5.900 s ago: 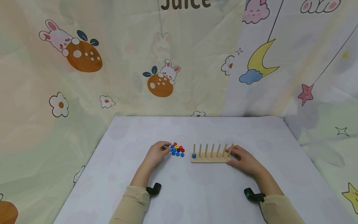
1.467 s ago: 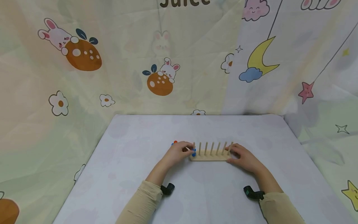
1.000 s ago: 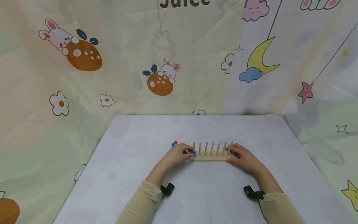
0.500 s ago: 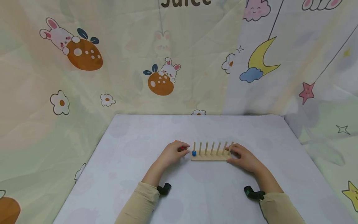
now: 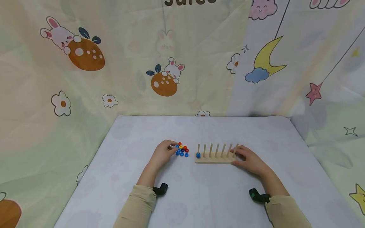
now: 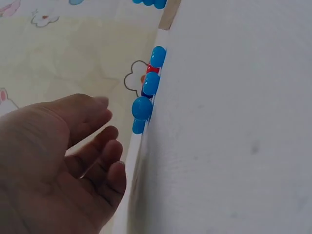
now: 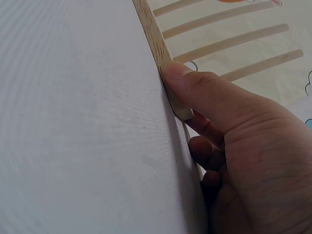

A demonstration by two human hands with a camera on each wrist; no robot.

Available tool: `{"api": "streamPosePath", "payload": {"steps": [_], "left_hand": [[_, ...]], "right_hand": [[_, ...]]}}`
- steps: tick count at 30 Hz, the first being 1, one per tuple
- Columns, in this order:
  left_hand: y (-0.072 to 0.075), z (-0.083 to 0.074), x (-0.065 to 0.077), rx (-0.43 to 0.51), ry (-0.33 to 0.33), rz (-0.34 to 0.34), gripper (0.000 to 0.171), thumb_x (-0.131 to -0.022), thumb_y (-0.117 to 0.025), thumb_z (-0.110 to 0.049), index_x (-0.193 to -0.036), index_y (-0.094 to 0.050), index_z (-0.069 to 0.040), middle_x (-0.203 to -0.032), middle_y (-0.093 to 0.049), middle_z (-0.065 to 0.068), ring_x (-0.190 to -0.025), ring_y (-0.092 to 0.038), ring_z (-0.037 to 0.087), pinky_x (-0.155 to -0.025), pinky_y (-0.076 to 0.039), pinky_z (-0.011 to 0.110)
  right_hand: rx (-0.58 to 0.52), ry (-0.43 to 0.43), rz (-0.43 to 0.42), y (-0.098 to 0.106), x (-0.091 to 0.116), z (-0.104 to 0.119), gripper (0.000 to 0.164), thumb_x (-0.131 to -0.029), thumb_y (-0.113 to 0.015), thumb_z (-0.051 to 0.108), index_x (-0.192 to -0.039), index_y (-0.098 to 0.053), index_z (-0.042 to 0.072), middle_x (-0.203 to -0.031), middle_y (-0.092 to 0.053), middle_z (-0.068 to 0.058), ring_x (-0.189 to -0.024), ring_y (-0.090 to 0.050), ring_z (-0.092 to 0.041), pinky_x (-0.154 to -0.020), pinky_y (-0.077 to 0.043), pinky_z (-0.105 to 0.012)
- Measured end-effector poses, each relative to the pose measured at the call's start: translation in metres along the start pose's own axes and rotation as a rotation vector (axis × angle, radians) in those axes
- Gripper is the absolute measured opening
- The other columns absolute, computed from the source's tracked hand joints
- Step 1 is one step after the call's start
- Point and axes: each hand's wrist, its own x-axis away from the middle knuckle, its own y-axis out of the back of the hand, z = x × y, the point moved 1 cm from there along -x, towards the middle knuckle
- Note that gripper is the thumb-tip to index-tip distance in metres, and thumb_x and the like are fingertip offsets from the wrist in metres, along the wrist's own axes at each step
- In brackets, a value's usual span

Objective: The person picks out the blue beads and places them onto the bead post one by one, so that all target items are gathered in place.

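My left hand [image 5: 163, 153] is at the left side of a small cluster of beads [image 5: 182, 150], fingers loosely bent. In the left wrist view that hand [image 6: 73, 156] holds nothing, and blue beads [image 6: 142, 108] lie just past its fingertips. A wooden peg rack [image 5: 215, 160] with a row of upright pegs stands to the right of the cluster. Blue beads [image 5: 198, 155] are threaded at the bottom of its leftmost peg. My right hand [image 5: 249, 160] grips the rack's right end. In the right wrist view the thumb presses the front edge of the wooden base [image 7: 158, 46]; the fingers curl behind.
The loose beads are red, yellow, blue and dark blue. A pale cloth covers the table [image 5: 211, 196], and a printed curtain [image 5: 199, 85] hangs behind its far edge. Each wrist carries a black camera [image 5: 161, 189].
My left hand lowered a blue bead onto the leftmost peg, let go of it, and moved back left to the bead cluster. The right hand has stayed on the rack's end.
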Motion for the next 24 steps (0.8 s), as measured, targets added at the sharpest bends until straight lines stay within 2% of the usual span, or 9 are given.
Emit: {"api": "streamPosePath", "payload": {"steps": [4, 12, 20, 24], "left_hand": [[-0.001, 0.008, -0.002, -0.018, -0.008, -0.017, 0.026, -0.093, -0.069, -0.03, -0.117, -0.071, -0.02, -0.115, -0.065, 0.0, -0.098, -0.059, 0.017, -0.085, -0.053, 0.036], [-0.01, 0.021, -0.008, -0.051, -0.018, -0.048, 0.027, -0.095, -0.067, -0.028, -0.121, -0.069, -0.021, -0.109, -0.065, -0.001, -0.092, -0.056, 0.016, -0.086, -0.05, 0.035], [-0.012, 0.022, -0.014, -0.13, -0.041, -0.056, 0.028, -0.094, -0.068, -0.03, -0.121, -0.069, -0.021, -0.106, -0.066, -0.003, -0.089, -0.056, 0.014, -0.082, -0.05, 0.034], [-0.011, 0.02, -0.016, -0.152, -0.032, -0.059, 0.029, -0.092, -0.07, -0.034, -0.118, -0.07, -0.021, -0.103, -0.066, -0.003, -0.086, -0.057, 0.013, -0.08, -0.05, 0.033]], "right_hand": [[-0.001, -0.01, 0.005, 0.0, 0.0, -0.001, 0.052, -0.084, -0.076, 0.043, -0.129, -0.063, 0.021, -0.129, -0.057, 0.0, -0.123, -0.051, -0.023, -0.1, -0.043, -0.048], [-0.002, -0.006, 0.006, 0.001, -0.001, -0.002, 0.052, -0.084, -0.076, 0.045, -0.129, -0.063, 0.02, -0.13, -0.057, -0.001, -0.125, -0.051, -0.026, -0.102, -0.042, -0.052], [0.011, 0.007, 0.004, 0.002, 0.0, 0.0, 0.051, -0.085, -0.076, 0.043, -0.128, -0.064, 0.02, -0.129, -0.058, 0.0, -0.124, -0.051, -0.023, -0.101, -0.042, -0.049], [0.01, 0.008, 0.003, 0.001, -0.001, -0.001, 0.051, -0.085, -0.076, 0.044, -0.128, -0.063, 0.021, -0.129, -0.058, 0.001, -0.123, -0.051, -0.022, -0.101, -0.042, -0.047]]}}
